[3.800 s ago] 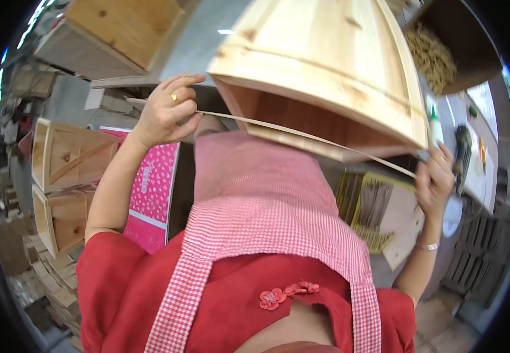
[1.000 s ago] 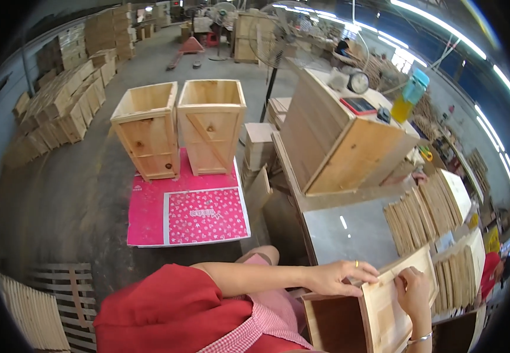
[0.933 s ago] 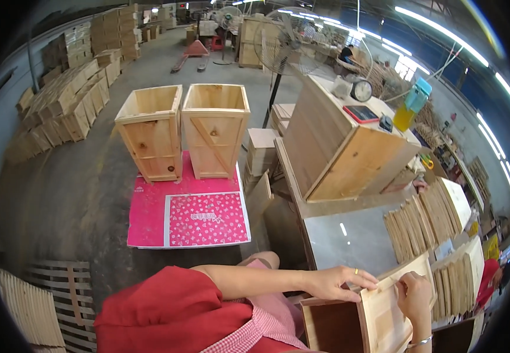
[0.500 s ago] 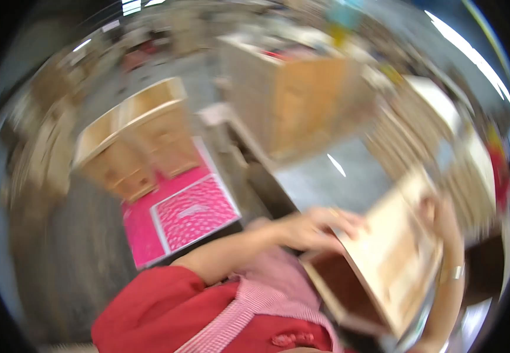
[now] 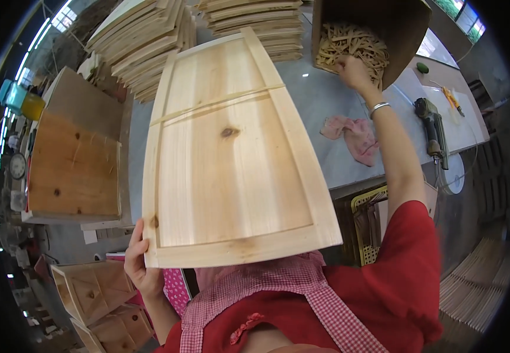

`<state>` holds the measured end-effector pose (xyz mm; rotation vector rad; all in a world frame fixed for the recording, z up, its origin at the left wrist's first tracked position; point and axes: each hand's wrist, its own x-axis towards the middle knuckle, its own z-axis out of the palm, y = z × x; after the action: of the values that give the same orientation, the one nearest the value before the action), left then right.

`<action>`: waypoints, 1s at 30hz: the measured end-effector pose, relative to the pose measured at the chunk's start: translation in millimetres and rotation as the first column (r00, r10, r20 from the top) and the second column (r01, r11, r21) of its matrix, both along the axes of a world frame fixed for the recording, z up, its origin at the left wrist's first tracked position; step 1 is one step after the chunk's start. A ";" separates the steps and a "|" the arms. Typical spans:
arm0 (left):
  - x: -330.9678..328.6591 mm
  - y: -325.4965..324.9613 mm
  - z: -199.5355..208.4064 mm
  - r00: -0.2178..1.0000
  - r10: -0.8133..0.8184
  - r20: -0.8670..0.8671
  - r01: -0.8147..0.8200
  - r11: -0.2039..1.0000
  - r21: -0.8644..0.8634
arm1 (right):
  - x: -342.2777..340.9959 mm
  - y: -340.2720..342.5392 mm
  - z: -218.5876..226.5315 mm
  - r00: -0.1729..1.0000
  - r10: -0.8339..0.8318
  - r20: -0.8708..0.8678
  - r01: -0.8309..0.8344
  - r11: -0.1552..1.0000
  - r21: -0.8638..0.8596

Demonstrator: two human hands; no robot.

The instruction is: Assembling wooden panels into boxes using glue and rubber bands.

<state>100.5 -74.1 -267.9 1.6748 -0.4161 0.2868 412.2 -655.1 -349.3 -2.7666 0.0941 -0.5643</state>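
My left hand (image 5: 140,259) grips the near left corner of a pale wooden box (image 5: 231,165), thumb and fingers at its edge. The box's framed, knotty panel faces up, and its sides are mostly hidden. A tan rubber band (image 5: 208,106) is stretched across its far part. My right hand (image 5: 354,72) reaches into a brown cardboard box (image 5: 407,35) at the far right. Its fingers are closed among a heap of tan rubber bands (image 5: 355,44); how many they hold is hidden.
A pink cloth (image 5: 355,138) lies on the grey table (image 5: 302,88), left of a power tool (image 5: 431,129). Stacked wooden panels (image 5: 149,41) stand at the back. A large wooden crate (image 5: 72,159) is on the left, with more wooden boxes (image 5: 93,288) below it.
My view has swung to the right, to the grey table. My right hand has left the wooden box and reached into the rubber bands. The left hand now holds the box's near left corner.
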 end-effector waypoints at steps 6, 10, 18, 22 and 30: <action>-7.6 5.9 -0.4 0.997 0.039 -0.071 -0.042 0.998 -0.038 | 33.3 14.3 -50.3 0.995 -0.079 -0.067 0.079 0.997 0.009; -11.4 4.2 1.9 0.992 0.043 -0.118 -0.055 0.994 -0.099 | 54.5 35.3 -39.9 0.991 -0.110 -0.069 0.112 0.994 0.018; -15.2 4.7 -0.8 0.985 0.065 -0.160 -0.087 0.987 -0.134 | 98.9 11.1 -44.0 0.950 -0.183 -0.252 0.173 0.983 -0.060; -13.7 3.6 -4.6 0.978 0.122 -0.167 -0.150 0.975 -0.162 | 94.1 5.2 -49.2 0.966 -0.232 -0.117 0.230 0.973 -0.030; -7.4 7.2 -4.5 0.990 0.056 -0.128 -0.072 0.990 -0.124 | -1.7 30.2 -13.4 0.990 -0.081 0.117 0.067 0.990 0.122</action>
<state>93.1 -66.9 -272.4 1.5725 -0.2455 0.2497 410.5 -624.9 -362.8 -2.6166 0.1965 -0.7221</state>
